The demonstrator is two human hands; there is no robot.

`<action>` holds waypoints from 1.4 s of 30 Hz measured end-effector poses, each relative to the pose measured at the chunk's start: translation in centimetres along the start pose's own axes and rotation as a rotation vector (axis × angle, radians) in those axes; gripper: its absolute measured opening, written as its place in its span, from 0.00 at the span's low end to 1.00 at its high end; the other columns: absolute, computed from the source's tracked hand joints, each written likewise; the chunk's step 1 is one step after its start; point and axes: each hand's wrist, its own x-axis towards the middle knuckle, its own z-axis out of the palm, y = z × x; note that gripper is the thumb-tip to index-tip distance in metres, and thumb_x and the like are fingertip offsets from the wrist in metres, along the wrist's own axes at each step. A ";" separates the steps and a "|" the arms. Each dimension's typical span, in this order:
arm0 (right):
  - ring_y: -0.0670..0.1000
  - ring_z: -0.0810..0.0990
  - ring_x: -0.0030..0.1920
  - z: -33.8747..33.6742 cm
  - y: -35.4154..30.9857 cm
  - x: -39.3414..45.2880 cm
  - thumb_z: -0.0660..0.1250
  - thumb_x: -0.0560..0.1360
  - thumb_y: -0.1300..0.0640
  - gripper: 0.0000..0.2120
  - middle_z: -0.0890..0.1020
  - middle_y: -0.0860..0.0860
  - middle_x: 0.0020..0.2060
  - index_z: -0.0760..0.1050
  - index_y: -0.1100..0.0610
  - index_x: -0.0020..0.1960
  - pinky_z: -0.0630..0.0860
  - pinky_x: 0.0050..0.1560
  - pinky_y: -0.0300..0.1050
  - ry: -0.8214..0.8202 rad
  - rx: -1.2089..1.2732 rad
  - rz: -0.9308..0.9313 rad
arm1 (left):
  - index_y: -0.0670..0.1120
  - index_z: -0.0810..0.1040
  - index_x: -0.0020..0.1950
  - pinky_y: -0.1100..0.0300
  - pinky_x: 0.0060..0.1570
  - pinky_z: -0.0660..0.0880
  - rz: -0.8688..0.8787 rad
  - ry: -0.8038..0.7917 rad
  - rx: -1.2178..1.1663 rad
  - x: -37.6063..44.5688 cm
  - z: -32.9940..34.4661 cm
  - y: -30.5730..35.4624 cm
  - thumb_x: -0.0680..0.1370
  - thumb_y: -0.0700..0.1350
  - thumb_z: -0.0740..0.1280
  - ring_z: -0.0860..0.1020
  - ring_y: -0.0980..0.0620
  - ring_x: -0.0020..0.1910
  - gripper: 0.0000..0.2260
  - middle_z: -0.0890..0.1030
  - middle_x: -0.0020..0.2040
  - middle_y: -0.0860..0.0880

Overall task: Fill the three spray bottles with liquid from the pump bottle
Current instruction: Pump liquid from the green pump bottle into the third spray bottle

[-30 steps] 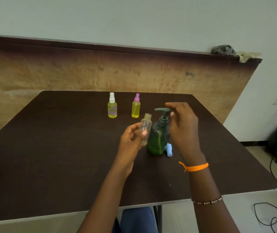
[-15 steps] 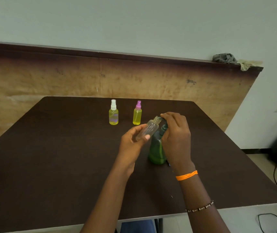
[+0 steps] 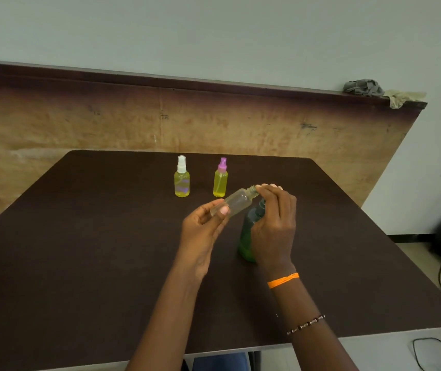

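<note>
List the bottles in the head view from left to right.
White-capped spray bottle → purple-capped spray bottle → uncapped clear bottle, tilted in the left hand → green pump bottle under the right hand.

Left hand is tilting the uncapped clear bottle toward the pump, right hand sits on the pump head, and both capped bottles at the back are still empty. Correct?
Not quite. In the head view the white-capped bottle and the pink-capped bottle both hold yellow liquid. The rest stands.
</note>
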 end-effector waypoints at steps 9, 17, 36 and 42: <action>0.52 0.73 0.47 -0.8 0.6 1.0 0.57 0.72 0.70 0.14 0.80 0.60 0.46 0.79 0.67 0.51 0.74 0.53 0.44 -0.021 -0.012 -0.035 | 0.40 0.74 0.61 0.65 0.56 0.75 -0.024 -0.025 -0.071 -0.1 0.3 0.5 0.75 0.38 0.67 0.80 0.54 0.55 0.15 0.82 0.54 0.46; 0.53 0.73 0.47 0.5 0.9 0.1 0.53 0.79 0.69 0.15 0.80 0.62 0.44 0.79 0.70 0.48 0.74 0.59 0.52 0.102 0.003 -0.069 | 0.39 0.76 0.58 0.63 0.54 0.77 -0.041 0.018 -0.124 0.3 0.2 0.1 0.74 0.38 0.68 0.81 0.51 0.54 0.13 0.82 0.54 0.42; 0.52 0.71 0.43 -0.4 0.7 0.9 0.59 0.71 0.75 0.12 0.79 0.60 0.42 0.79 0.68 0.48 0.74 0.45 0.44 -0.017 -0.027 -0.063 | 0.40 0.76 0.56 0.64 0.53 0.77 -0.091 -0.002 -0.152 -0.6 0.1 0.4 0.75 0.39 0.67 0.81 0.52 0.54 0.11 0.83 0.52 0.44; 0.55 0.72 0.48 -0.5 0.7 0.2 0.57 0.72 0.73 0.13 0.79 0.62 0.47 0.77 0.69 0.52 0.75 0.56 0.48 -0.031 -0.084 -0.069 | 0.40 0.77 0.56 0.65 0.51 0.78 -0.086 0.010 -0.168 -0.9 0.5 0.3 0.74 0.39 0.67 0.81 0.52 0.52 0.11 0.83 0.49 0.45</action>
